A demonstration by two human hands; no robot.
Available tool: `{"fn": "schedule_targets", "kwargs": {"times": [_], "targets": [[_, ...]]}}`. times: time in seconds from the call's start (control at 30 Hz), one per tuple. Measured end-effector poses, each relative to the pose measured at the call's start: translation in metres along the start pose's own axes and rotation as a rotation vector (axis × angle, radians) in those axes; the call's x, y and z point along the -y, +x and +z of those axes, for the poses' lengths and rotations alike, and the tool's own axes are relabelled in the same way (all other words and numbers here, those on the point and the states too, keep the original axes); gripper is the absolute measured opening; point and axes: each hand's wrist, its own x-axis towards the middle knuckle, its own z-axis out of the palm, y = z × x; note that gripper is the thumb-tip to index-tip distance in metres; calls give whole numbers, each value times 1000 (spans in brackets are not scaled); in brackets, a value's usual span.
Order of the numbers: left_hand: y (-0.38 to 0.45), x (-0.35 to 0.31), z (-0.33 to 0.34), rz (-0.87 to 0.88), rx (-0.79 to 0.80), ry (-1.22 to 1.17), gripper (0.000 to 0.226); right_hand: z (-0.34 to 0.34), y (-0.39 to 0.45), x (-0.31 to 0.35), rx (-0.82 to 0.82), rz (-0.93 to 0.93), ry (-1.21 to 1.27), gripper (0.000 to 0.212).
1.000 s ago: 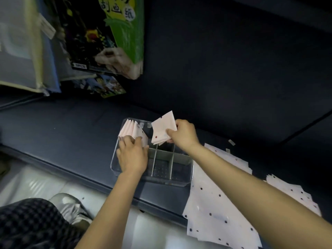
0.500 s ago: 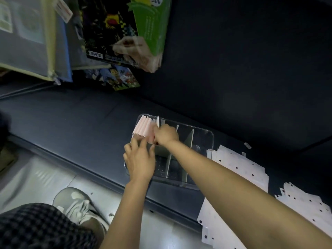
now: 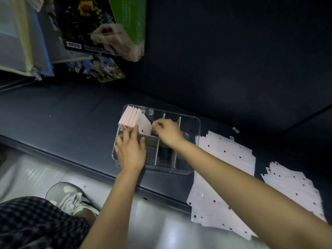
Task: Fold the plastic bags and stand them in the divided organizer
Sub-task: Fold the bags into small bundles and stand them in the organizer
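Note:
A clear divided organizer (image 3: 196,126) sits on the dark surface near its front edge. Several folded pink bags (image 3: 128,118) stand in a row in its leftmost compartment. A pale folded bag with a dark dot (image 3: 144,124) stands at the right end of that row. My left hand (image 3: 130,152) reaches in from the front, with straight fingers touching the base of the row. My right hand (image 3: 167,132) is over the middle dividers, its curled fingertips pinching the right edge of the pale bag. The other compartments hold no bags.
Two piles of flat white dotted bags lie right of the organizer, one next to it (image 3: 230,159) and one farther right (image 3: 291,187). Boxes and folders (image 3: 100,27) hang over the back left. My shoe (image 3: 71,196) is on the glossy floor below.
My right hand carried the folded bag from above the organizer down into the left compartment beside the pink row, then shifted right. My left hand stayed at the row. The camera moved closer.

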Motion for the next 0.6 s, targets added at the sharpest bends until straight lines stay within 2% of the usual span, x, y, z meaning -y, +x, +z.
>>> {"fn": "schedule_targets", "kwargs": {"times": [0.13,0.23,0.27,0.33,0.4,0.47,0.53,0.6], "targets": [[-22,-22,7,55,-97,-63,33,-50,-68,-65,-144,-90,-3,24],[-55,-47,22,324,-69,-136,22,-77,-130,-135,-157,-13,-131,25],[-68,-56,29,428,-1,-155,19,-83,-151,-159,-129,15,-189,27],[-97,-67,45,561,254,-162,21,-87,-192,-202,-37,60,-362,38],[-126,-67,64,617,579,-112,30,-86,-230,-237,52,66,-499,55],[-152,-58,80,680,795,17,44,-81,-257,-262,125,56,-522,70],[-168,-48,89,758,832,148,54,-77,-273,-277,134,8,-528,72],[-174,-44,92,793,800,209,56,-76,-279,-285,74,-61,-501,55]]}}
